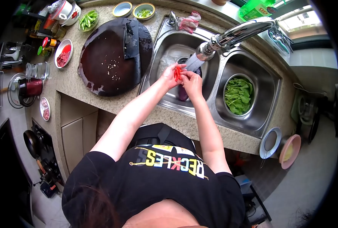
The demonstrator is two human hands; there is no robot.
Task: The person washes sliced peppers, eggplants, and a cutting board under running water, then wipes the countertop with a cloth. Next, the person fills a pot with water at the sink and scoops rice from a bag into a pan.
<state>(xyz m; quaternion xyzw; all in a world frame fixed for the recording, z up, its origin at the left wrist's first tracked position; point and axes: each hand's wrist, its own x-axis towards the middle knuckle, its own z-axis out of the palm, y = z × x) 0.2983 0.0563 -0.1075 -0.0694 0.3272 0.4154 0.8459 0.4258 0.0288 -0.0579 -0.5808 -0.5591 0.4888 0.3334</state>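
Observation:
My left hand (169, 76) is palm up over the left sink basin (209, 41), cupped around red chili peppers (177, 73). My right hand (193, 84) meets it from the right, its fingers pinched together at the edge of the chili peppers. Water runs from the faucet (207, 48) just beside both hands. Beneath them in the basin lies a dark purple eggplant (183, 93), partly hidden by the right hand and wrist. A clear plastic bag (170, 60) rests in the basin behind my left hand.
To the left, a cleaver (131, 40) lies on a round dark cutting board (100, 68). The right basin holds a bowl of leafy greens (239, 97). Bowls of green peppers (88, 20), chopped scallions (143, 13) and red meat (64, 55) stand around the board. A strainer (270, 142) sits at the right counter edge.

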